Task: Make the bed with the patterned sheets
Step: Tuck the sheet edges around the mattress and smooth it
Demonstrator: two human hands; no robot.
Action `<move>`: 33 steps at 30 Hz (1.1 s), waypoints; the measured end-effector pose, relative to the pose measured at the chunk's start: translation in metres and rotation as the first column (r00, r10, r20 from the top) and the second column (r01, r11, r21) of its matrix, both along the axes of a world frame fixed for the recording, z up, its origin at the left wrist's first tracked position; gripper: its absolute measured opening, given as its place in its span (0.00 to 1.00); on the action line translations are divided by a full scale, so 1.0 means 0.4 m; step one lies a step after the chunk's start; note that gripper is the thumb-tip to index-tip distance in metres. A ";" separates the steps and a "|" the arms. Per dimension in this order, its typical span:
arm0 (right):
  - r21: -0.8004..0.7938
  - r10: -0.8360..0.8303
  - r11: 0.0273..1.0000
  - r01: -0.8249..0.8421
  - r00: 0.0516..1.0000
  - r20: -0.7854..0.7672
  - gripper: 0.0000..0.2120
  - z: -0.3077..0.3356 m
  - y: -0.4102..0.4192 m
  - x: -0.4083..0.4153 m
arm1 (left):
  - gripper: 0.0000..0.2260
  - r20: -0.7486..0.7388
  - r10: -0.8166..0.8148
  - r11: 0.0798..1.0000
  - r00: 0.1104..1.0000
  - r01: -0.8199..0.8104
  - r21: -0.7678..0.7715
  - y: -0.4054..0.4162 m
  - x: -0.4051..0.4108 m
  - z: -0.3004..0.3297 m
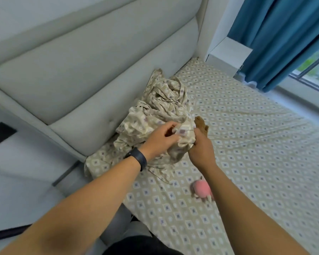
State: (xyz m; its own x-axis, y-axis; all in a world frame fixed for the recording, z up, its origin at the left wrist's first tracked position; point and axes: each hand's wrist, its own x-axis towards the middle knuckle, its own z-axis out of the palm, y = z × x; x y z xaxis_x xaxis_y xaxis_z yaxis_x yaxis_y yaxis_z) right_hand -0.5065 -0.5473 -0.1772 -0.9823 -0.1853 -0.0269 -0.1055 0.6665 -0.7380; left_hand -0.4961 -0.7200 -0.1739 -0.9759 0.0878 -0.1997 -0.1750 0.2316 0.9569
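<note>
- Hands are meeting on a crumpled beige patterned sheet bundle [155,111], which is lying heaped on the bed against the grey padded headboard [92,74].
- The left hand [159,138], with a black wristband [137,159] on its wrist, is pinching a fold of that bundle between thumb and fingers, on the side nearer the headboard.
- The right hand [203,150] is gripping the same fold from the side farther from the headboard; its fingertips are disappearing into the cloth.
- A brown object [202,126] is peeking out past the right hand, mostly hidden, so what it is stays unclear.
- The flat beige diamond-print fitted sheet [256,144] is covering the mattress away from the headboard.
- A pink plush toy [201,189] is lying on that sheet, well apart from the headboard, partly covered by the right forearm.
- Blue curtains [276,39] are hanging beyond the headboard's far end, cut off by the frame.
</note>
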 end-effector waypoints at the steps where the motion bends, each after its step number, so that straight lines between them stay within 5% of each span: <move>1: -0.081 -0.053 0.995 0.054 0.998 0.021 0.14 0.010 0.012 0.013 | 0.18 -0.042 0.044 0.995 0.998 -0.048 -0.085 -0.007 0.007 -0.021; 3: -0.180 -0.115 0.978 0.108 0.993 -0.028 0.13 0.062 0.086 0.066 | 0.36 -0.099 0.007 0.919 0.995 -0.045 -0.392 0.017 0.042 -0.036; 5: -0.212 -0.187 0.963 0.163 0.977 -0.100 0.11 0.103 0.146 0.093 | 0.48 -0.003 -0.006 0.740 1.000 0.003 -0.673 0.015 0.043 -0.069; 8: -0.302 -0.391 0.897 0.324 0.900 -0.195 0.09 0.183 0.264 0.123 | 0.40 0.091 0.083 0.588 0.992 0.025 -0.809 0.035 0.008 -0.116; 11: -0.304 -0.524 0.846 0.438 0.788 -0.323 0.08 0.228 0.397 0.144 | 0.19 0.104 0.073 0.702 0.992 0.023 -0.712 0.118 -0.035 -0.071; 14: -0.158 -0.571 0.814 0.559 0.717 -0.399 0.11 0.207 0.538 0.179 | 0.13 0.121 0.033 0.865 0.992 0.032 -0.500 0.254 -0.034 0.025; 17: -0.075 -0.493 0.863 0.500 0.800 -0.342 0.22 0.161 0.596 0.217 | 0.13 0.067 -0.044 0.963 0.997 0.060 -0.263 0.370 -0.006 0.122; 21: -0.155 -0.111 0.982 0.111 0.994 0.010 0.43 0.109 0.527 0.281 | 0.11 0.052 -0.207 0.978 0.977 0.208 -0.019 0.508 0.053 0.210; 23: -0.220 -0.165 0.958 0.185 0.980 0.107 0.58 0.087 0.489 0.296 | 0.09 -0.006 -0.264 0.964 0.965 0.264 0.021 0.551 0.069 0.229; 24: -0.277 -0.247 0.924 0.262 0.965 0.089 0.55 0.087 0.480 0.298 | 0.08 -0.018 -0.298 0.953 0.954 0.298 0.052 0.560 0.074 0.231; 26: -0.369 -0.395 0.848 0.379 0.918 0.036 0.30 0.122 0.487 0.294 | 0.12 -0.022 -0.371 0.913 0.928 0.369 0.172 0.557 0.079 0.232; 28: -0.305 -0.512 0.817 0.490 0.859 0.009 0.15 0.166 0.508 0.291 | 0.20 -0.052 -0.417 0.871 0.907 0.415 0.262 0.533 0.078 0.229; 31: -0.501 -0.598 0.674 0.542 0.799 0.060 0.17 0.238 0.527 0.294 | 0.31 -0.107 -0.452 0.891 0.885 0.454 -0.009 0.474 0.036 0.162; 33: -0.659 -0.618 0.523 0.541 0.773 0.144 0.18 0.289 0.540 0.279 | 0.43 -0.048 -0.577 0.778 0.815 0.532 -0.334 0.457 0.014 0.096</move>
